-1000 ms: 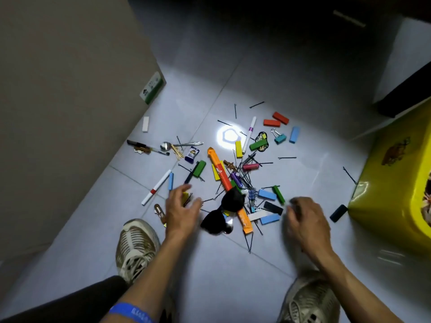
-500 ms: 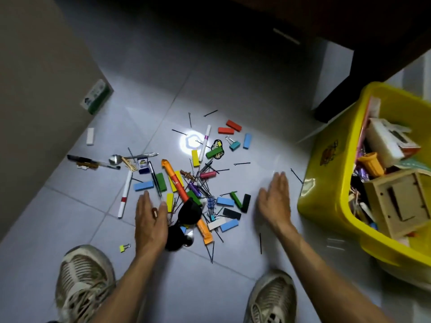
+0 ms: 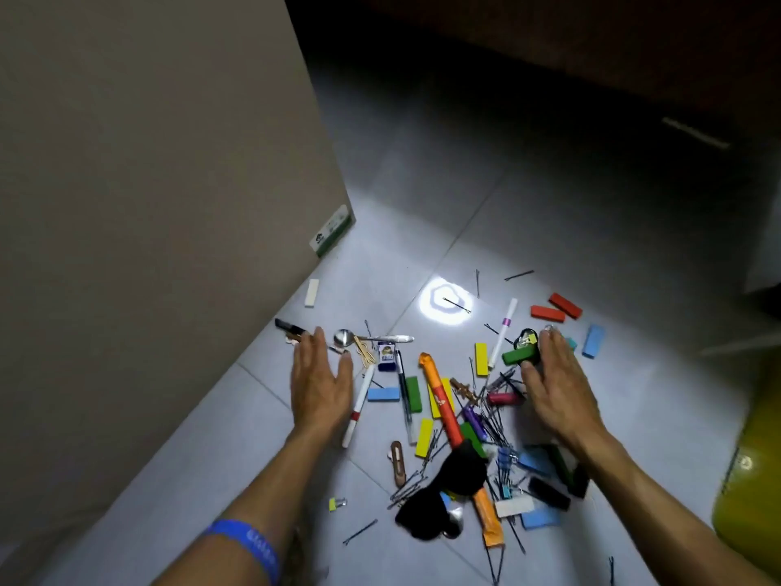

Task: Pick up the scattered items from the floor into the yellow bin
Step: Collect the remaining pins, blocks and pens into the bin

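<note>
Small items lie scattered on the grey tiled floor: coloured blocks, hairpins, an orange tube, a white marker, a spoon, a green block and black sunglasses. My left hand is flat with straight fingers at the left edge of the pile, its fingertips near a black knife. On the right side my right hand is stretched out flat, beside the green block. Neither hand holds anything. Only a strip of the yellow bin shows at the right edge.
A tall beige cabinet side walls off the left. Two red blocks and a blue block lie at the far right of the pile. A small yellow binder clip lies apart near my left forearm. Dark furniture stands behind.
Both hands have reached farther forward along the two sides of the pile. The view has swung left, so the yellow bin has nearly left the frame.
</note>
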Tool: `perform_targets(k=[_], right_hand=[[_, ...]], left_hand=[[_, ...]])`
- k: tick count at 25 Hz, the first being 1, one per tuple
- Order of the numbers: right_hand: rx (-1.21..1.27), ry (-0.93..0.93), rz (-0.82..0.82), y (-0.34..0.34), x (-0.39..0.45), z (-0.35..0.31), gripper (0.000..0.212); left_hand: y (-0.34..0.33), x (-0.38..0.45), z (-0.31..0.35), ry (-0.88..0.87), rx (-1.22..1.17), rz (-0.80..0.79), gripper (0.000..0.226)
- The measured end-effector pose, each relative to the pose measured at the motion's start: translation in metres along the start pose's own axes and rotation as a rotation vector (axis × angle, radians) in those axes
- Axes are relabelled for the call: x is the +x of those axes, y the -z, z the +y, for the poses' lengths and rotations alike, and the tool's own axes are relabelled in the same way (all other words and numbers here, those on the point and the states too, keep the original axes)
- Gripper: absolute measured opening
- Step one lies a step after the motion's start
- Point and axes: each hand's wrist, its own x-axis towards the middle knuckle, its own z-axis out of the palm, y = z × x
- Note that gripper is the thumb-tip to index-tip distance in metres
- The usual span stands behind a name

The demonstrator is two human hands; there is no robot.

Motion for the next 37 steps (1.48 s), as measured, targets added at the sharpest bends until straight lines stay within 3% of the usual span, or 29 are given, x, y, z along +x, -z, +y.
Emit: perform_targets(k=[3, 7, 10, 12, 15, 17, 21, 23, 25, 27, 29, 31, 32, 34, 35, 36, 37], right_hand=[[-0.092, 0.025, -0.117, 0.013, 0.041, 0.007, 0.070], [-0.082, 0.283, -0.214, -0.009, 0.024, -0.022, 0.070], [-0.139, 0.256, -0.064, 0.005, 0.068, -0.031, 0.068], [-0.252, 0.218, -0.061, 0.022, 0.116, -0.040, 0.068], [-0.343, 0.226, -0.224, 0.018, 0.148, -0.061, 0.070], [-0.371, 0.284, -0.284, -0.001, 0.129, -0.072, 0.068], [-0.293, 0.418, -0.290, -0.033, 0.049, -0.065, 0.067], [-0.277, 0.336, -0.146, -0.016, 0.061, -0.048, 0.066], [-0.295, 0.144, -0.012, 0.014, 0.093, -0.026, 0.064], [-0.336, 0.017, -0.106, 0.030, 0.099, -0.013, 0.063], [-0.327, 0.158, -0.234, 0.008, 0.068, -0.017, 0.065], [-0.198, 0.327, -0.270, -0.013, 0.015, -0.028, 0.067], [-0.131, 0.306, -0.236, -0.016, -0.006, -0.024, 0.067], [-0.085, 0.041, -0.081, -0.013, -0.033, 0.000, 0.070], [-0.094, -0.088, -0.048, -0.008, -0.047, 0.012, 0.072], [-0.095, -0.145, -0.094, -0.005, -0.063, 0.019, 0.074], [-0.087, -0.136, -0.171, -0.006, -0.079, 0.020, 0.074]], left_hand=[[0.003, 0.045, 0.002, 0.078, 0.085, -0.024, 0.070], [-0.033, 0.016, 0.024, -0.174, -0.032, -0.274, 0.075], [-0.031, 0.016, 0.029, -0.322, -0.006, -0.143, 0.068], [-0.019, 0.059, 0.035, -0.262, 0.089, -0.011, 0.066], [0.008, 0.115, 0.043, -0.043, 0.116, -0.132, 0.071], [0.002, 0.107, 0.045, -0.099, 0.116, -0.268, 0.073], [-0.047, 0.022, 0.048, -0.471, 0.064, -0.411, 0.069], [-0.058, 0.004, 0.046, -0.467, 0.016, -0.397, 0.071], [-0.055, 0.003, 0.037, -0.347, -0.015, -0.332, 0.070], [-0.045, -0.006, 0.032, -0.328, 0.057, -0.377, 0.067], [-0.039, -0.021, 0.036, -0.403, 0.058, -0.498, 0.067], [-0.032, -0.036, 0.037, -0.414, -0.039, -0.415, 0.068], [-0.027, -0.040, 0.034, -0.356, -0.069, -0.287, 0.067], [-0.017, -0.047, 0.011, -0.034, 0.004, 0.001, 0.065], [-0.013, -0.052, -0.005, 0.191, 0.039, 0.038, 0.067], [-0.010, -0.060, -0.016, 0.365, 0.025, -0.024, 0.068], [-0.011, -0.071, -0.021, 0.424, -0.015, -0.140, 0.069]])
